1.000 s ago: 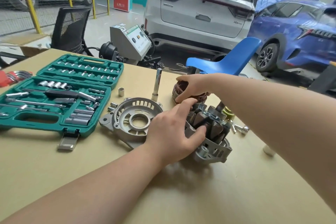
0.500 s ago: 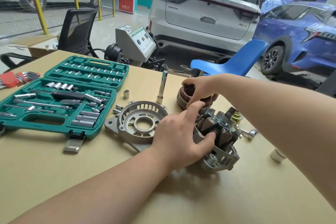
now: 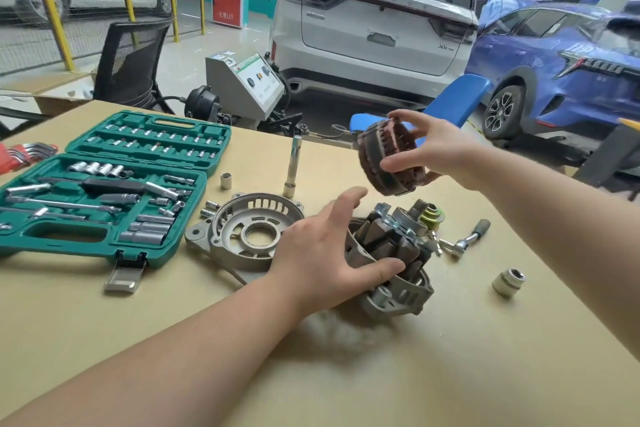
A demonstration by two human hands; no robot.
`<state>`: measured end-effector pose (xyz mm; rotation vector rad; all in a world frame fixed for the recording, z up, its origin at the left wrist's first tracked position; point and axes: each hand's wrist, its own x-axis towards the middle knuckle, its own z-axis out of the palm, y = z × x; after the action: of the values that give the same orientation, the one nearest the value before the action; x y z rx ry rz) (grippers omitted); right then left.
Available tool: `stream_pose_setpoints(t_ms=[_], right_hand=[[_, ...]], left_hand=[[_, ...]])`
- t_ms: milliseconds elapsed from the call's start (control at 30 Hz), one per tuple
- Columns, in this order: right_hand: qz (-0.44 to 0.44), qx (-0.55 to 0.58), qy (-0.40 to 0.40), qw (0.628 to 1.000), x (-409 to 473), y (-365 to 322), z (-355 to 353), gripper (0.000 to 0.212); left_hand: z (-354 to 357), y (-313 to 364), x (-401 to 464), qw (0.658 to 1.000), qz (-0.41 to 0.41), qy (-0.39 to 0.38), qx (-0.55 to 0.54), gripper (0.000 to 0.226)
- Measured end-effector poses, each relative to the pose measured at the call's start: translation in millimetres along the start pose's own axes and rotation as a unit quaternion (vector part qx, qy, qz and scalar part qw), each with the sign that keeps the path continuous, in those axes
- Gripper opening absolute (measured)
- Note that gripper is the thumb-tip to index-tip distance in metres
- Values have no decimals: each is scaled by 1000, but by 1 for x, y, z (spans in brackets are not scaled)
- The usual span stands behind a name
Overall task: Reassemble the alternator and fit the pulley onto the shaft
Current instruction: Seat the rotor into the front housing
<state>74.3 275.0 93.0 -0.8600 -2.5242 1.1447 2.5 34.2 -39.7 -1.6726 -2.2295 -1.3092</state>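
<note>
R hand: holds stator in air, tilted, above surface
L hand: fingers spread, rests on rotor/housing assy
Front cover: flat, just left of assy

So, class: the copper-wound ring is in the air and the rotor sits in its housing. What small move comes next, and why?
Probably lower the ring, held in the right hand, over the rotor. The left hand steadies the housing, and the shaft end is bare.
</note>
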Motion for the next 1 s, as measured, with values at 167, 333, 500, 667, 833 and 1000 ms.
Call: stream_pose_setpoints(t_ms=[167, 333, 500, 667, 833, 1000], right_hand=[[-11, 211, 48, 976, -63, 45, -22, 98], [-43, 338, 82, 937, -104, 91, -6, 61], [-29, 467, 86, 879, -127, 104, 17, 70], [-102, 454, 43, 884, -133, 108, 13, 61], [-131, 387, 65, 910, -135, 107, 6, 73], [-122, 356, 95, 922, -141, 104, -1, 78]], left_hand=[[2, -4, -4, 998, -14, 2, -59, 92], [1, -1, -6, 997, -1, -3, -82, 94], [-2, -3, -5, 993, -16, 10, -118, 91], [1, -4, -5, 994, -13, 4, -110, 95], [1, -2, -4, 994, -10, 6, -109, 92], [1, -2, -5, 995, -11, -2, -104, 90]])
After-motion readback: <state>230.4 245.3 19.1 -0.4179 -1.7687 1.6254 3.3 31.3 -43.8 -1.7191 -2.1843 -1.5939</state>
